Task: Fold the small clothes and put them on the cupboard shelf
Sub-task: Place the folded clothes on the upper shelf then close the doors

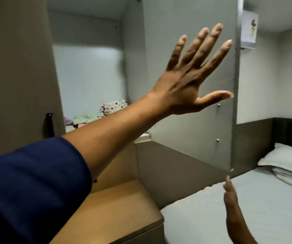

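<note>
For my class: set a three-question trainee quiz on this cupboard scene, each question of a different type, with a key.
1. True or false: the left hand grips a garment.
2. Where do the folded clothes lie? A) on the pillows B) in the cupboard C) on the wooden cabinet
3. Fill in: the right hand, fingers straight, holds ____.
Key: 1 false, it is spread open in front of the cupboard door; 2 B; 3 nothing.
</note>
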### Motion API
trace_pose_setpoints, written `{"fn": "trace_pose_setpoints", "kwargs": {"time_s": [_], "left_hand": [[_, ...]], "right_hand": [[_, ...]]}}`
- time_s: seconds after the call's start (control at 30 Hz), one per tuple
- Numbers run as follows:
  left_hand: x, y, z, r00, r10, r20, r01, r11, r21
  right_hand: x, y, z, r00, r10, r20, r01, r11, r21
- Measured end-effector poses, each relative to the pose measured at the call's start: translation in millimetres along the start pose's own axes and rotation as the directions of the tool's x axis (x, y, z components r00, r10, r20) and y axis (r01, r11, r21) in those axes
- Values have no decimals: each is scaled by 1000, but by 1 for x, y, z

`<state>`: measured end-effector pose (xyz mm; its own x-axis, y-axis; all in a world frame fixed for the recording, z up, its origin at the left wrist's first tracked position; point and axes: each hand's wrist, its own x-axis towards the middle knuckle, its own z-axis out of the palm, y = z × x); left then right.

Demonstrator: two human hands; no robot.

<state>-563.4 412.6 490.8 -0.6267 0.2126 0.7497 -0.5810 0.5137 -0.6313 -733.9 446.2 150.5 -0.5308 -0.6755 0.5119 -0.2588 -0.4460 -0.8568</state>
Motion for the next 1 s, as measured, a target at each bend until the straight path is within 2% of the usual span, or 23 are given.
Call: {"fn": "trace_pose_setpoints", "kwargs": {"time_s": [0.1,0.23,0.33,0.4,0.53,0.63,0.77,0.83,0.93,1.0], "left_hand": [[36,28,-3,995,91,40,-92,995,39],[69,49,2,958,178,223,-207,972,113],[76,54,7,916,164,365,-244,952,184],[73,53,8,908,119,402,-233,941,246],[53,44,-3,925,25,379,-173,916,363],[29,27,-19,930,-68,360,-94,905,414],[-12,-4,-37,931,-202,305,21,862,506],[-34,-23,-45,926,-253,281,65,839,541],[-66,-54,-52,906,-320,277,109,809,578],[-87,-77,-50,880,-383,281,138,772,620]], "right_hand": [[36,-51,-26,994,-98,37,89,977,196],[69,-119,-21,919,-291,268,221,939,262],[71,-131,-15,902,-286,325,197,939,281],[64,-131,-6,899,-288,330,194,938,289],[49,-142,30,876,-405,261,357,909,213],[36,-144,63,825,-520,222,482,852,203],[28,-132,113,791,-559,249,516,828,219],[31,-132,143,795,-555,245,524,831,184],[40,-134,188,737,-623,263,625,776,87],[43,-134,220,734,-614,289,639,769,10]]}}
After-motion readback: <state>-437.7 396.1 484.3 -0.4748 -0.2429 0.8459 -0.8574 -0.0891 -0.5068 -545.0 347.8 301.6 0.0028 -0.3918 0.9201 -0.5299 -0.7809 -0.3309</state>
